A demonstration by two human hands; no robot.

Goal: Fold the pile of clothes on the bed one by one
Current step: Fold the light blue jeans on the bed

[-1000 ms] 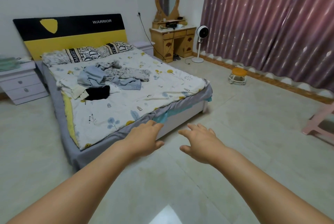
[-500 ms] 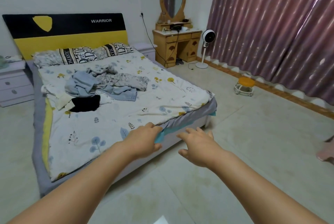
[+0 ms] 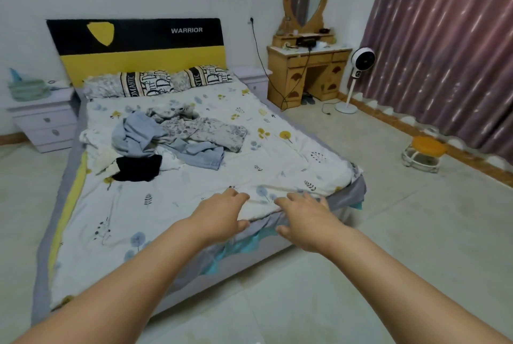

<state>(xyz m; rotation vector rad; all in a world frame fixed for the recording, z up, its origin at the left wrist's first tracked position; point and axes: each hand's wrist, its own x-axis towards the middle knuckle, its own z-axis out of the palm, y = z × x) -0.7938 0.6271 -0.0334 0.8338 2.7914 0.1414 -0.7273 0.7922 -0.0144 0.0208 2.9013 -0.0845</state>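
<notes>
Both arms are reaching out toward twelve o'clock, the left hand [image 3: 222,216] and right hand [image 3: 304,220] hovering palms down over the foot edge of the bed [image 3: 277,149], fingers relaxed and holding nothing, probably readying to lean in. The pile of clothes [image 3: 172,141] is lying unfolded at eleven o'clock, well beyond them, below the pillows [image 3: 155,83].

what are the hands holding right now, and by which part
Nothing. The left hand and right hand reach out open over the foot edge of the bed; the pile of clothes lies untouched further up.
</notes>
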